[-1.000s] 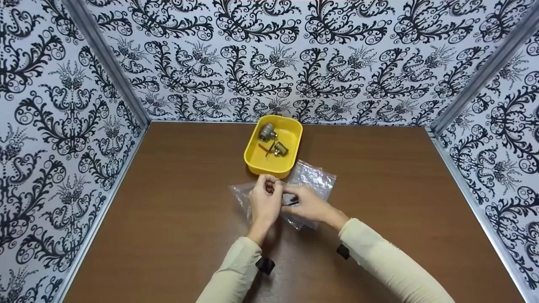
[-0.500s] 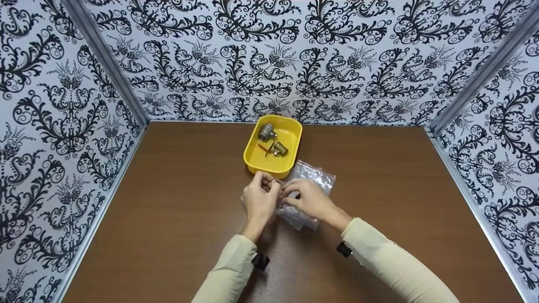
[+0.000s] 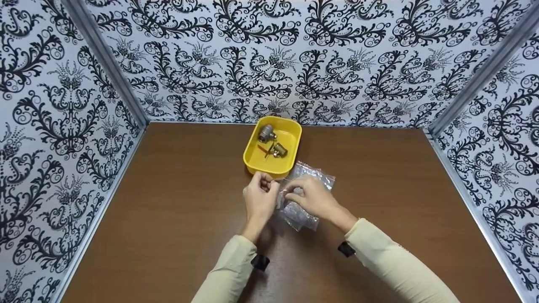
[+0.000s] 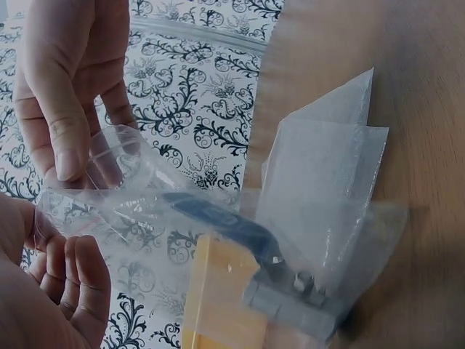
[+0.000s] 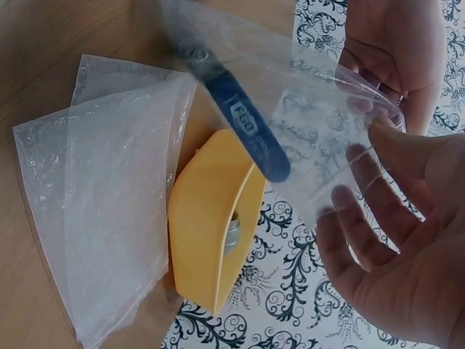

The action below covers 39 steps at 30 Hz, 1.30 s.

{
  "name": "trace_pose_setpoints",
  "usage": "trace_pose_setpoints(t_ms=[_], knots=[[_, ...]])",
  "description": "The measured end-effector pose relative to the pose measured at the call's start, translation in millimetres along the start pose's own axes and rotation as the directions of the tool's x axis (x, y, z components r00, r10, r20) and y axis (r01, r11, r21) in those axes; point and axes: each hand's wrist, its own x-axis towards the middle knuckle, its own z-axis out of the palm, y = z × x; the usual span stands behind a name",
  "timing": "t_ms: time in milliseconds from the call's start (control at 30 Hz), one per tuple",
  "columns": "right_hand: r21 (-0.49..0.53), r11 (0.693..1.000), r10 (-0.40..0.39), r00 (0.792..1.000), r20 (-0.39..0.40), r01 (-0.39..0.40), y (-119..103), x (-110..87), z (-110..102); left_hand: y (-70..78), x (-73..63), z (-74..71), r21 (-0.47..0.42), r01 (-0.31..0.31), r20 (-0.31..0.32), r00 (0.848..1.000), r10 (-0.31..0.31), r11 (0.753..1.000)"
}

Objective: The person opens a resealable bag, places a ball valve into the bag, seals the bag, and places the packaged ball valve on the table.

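Observation:
Both hands are at the mouth of a clear zip bag (image 4: 134, 211), just in front of the yellow tray (image 3: 273, 173). My left hand (image 3: 260, 195) pinches one side of the bag's edge with curled fingers. On the other side, my right hand (image 3: 313, 195) grips the edge between thumb and fingers. A ball valve (image 4: 290, 302) with a blue lever handle (image 5: 251, 131) is inside the bag and hangs below the hands. In the head view the hands mostly hide this bag and its valve.
Several flat clear bags (image 3: 305, 219) lie overlapping on the brown table (image 3: 189, 189), under and beside the right hand. Inside the tray are a grey metal fitting (image 3: 265, 133) and a brass valve (image 3: 278, 150) with a red handle. Patterned walls (image 3: 273, 63) enclose the table.
The right hand has shifted slightly right, away from the left hand. The bag's plastic, earlier spread out left of the left hand, no longer shows there. The tray and its contents stay put.

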Motion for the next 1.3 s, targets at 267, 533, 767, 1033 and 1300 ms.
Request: trace_pose_setpoints(t_ms=[267,533,767,1033,1300], knots=[[0.039,0.997,-0.061,0.998,-0.010,0.061,-1,-4.8,4,-2.0,2.1,-4.9,0.016,0.012,0.060,0.998,-0.013,1.000],[0.021,0.984,-0.176,0.984,-0.028,0.177,-2,-6.4,-4,-6.0,9.0,-12.7,0.099,-0.151,0.222,0.967,0.126,0.984],[-0.006,0.961,-0.276,0.961,-0.009,0.275,4,-11.5,-18,-18.4,16.7,-19.2,0.209,-0.347,0.442,0.867,0.228,0.914],[-0.045,0.974,-0.219,0.975,0.029,0.220,19,-26.1,-37,-33.4,16.9,-28.8,0.201,-0.354,0.656,0.741,0.143,0.913],[0.003,0.998,-0.069,0.995,0.070,0.069,41,-35.2,-51,-32.7,15.0,-29.9,-0.003,-0.235,0.698,0.695,0.170,0.972]])
